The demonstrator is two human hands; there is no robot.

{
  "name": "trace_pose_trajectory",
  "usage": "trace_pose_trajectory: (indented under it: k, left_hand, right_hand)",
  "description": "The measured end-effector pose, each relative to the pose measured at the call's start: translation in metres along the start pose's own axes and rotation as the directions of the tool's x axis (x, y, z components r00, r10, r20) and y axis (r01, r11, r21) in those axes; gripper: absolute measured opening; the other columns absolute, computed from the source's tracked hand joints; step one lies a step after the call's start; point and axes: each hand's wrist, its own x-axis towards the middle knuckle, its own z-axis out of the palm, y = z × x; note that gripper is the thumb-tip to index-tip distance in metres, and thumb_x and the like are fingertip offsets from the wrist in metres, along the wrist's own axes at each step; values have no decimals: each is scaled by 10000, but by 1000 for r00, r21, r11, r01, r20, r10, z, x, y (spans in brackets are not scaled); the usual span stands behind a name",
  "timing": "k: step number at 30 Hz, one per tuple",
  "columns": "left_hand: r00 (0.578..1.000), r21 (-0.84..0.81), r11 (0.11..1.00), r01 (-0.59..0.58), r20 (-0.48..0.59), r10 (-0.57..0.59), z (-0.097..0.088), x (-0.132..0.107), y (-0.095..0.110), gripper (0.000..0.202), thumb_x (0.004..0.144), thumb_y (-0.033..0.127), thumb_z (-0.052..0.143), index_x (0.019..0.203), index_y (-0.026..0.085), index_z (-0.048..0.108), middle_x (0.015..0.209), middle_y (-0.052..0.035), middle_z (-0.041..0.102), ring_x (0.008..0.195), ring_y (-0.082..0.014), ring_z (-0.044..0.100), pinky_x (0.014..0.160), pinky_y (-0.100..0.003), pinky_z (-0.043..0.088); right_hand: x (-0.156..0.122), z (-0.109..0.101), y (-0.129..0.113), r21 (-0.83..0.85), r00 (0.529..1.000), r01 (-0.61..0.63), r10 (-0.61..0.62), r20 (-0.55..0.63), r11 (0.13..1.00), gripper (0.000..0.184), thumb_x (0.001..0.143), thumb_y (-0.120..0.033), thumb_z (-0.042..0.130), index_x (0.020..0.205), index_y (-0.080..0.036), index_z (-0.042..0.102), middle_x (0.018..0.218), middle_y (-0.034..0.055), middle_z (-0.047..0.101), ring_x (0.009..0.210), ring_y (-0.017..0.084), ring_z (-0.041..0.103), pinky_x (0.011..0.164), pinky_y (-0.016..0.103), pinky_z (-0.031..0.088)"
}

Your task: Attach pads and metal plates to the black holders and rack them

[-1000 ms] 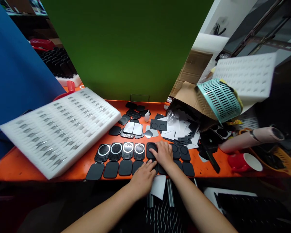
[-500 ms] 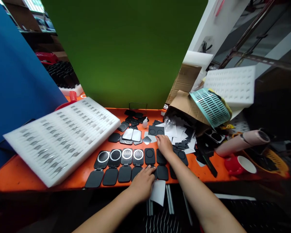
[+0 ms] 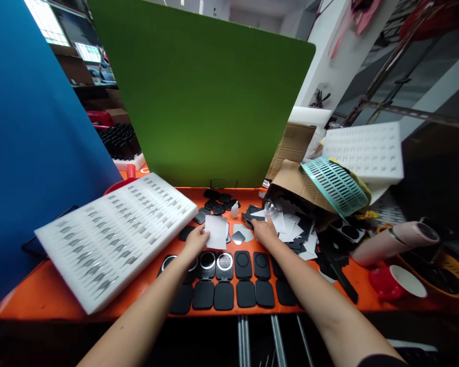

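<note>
Green board (image 3: 214,102): it is standing up far behind the row of black cases (image 3: 245,265), closing off the back.
Blue board (image 3: 23,153): it is standing far to the left of the row of black cases.
Orange table (image 3: 42,285): it is lying under the row of black cases.
White foam tray (image 3: 115,234): it is lying tilted just left of the row of black cases, taking up that whole side.
Cardboard box (image 3: 290,178): it is lying on its side behind and right of the row of black cases.
Teal basket (image 3: 334,186): it is leaning on the box, further right of the row.
Pile of cards (image 3: 290,224): white and black ones are spilling out just behind the right end of the row.
Left hand (image 3: 196,239): it is pinching a white card by the edge, just behind the row's left half; its arm is covering some cases.
Right hand (image 3: 265,230): it is touching the pile of cards just behind the row; I cannot tell if it is gripping.
White card (image 3: 216,232): it is being held just behind the row.
Small bottle (image 3: 234,209): it is standing further behind the row.
</note>
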Motion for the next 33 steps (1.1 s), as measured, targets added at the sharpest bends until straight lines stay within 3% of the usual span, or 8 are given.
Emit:
trace_pose_trajectory:
  k: [5,10,14,19,25,29,31,33]
  left_hand:
    - [995,-69,993,-92,-47,89,19,-14,11,517,723,275,528,1212,147,421,1320,-110,375,1242,-242,267,1008,-362,206]
    - [958,-358,932,-53,245,148,59,-62,24,516,746,394,522,1196,153,446,1164,-102,540,1055,-228,499,878,-348,393]
    - [916,-580,809,96,369,156,57,-82,24,435,812,372,423,1170,125,434,1092,-108,568,1002,-221,519,849,-362,406]
    - [954,-269,956,-119,234,185,37,-95,25,303,805,339,439,1047,167,496,989,-60,573,935,-192,509,826,-313,390]
    - [915,-2,966,-259,319,247,17,-116,44,233,819,325,395,765,181,569,690,2,561,650,-143,496,594,-226,362]
    - [881,-81,972,-222,411,236,-1,-128,35,210,811,306,424,799,181,592,758,-6,595,705,-154,518,643,-228,368]
    - [859,-174,977,-120,475,190,-7,-134,22,226,807,329,439,797,166,595,768,-14,598,734,-164,527,659,-233,381]
    - [833,-275,961,7,534,146,-8,-140,9,238,799,343,462,824,149,597,794,-23,606,770,-173,535,677,-239,393]
  right_hand:
    - [-28,-28,-10,3,977,-141,140,-163,990,317,863,-205,277,918,-164,586,634,45,636,603,161,573,973,405,145]
    - [-84,-48,-54,394,969,153,-61,-238,906,290,872,-267,313,923,-221,595,761,25,644,717,144,577,851,283,358]
    - [-107,-58,-71,563,954,223,-58,-296,796,275,851,-258,381,1051,-221,566,991,53,611,941,165,530,832,295,394]
    - [-114,-66,-71,595,969,247,-178,-173,765,259,827,-293,444,1054,-267,567,1001,24,633,906,167,562,1007,472,166]
    - [-133,-71,-75,724,957,256,-274,-97,641,245,845,-270,387,893,-246,626,846,-4,664,755,133,592,941,374,314]
    - [-138,-58,-60,879,1000,-16,3,17,476,282,827,-356,399,797,-187,623,689,18,643,647,145,585,694,287,460]
    - [-139,-49,-51,925,958,-168,278,71,342,314,824,-387,392,789,-159,604,639,37,625,625,158,585,635,289,473]
    - [-144,-44,-48,935,909,-219,406,92,279,316,828,-389,388,803,-154,597,649,54,621,651,171,592,657,315,478]
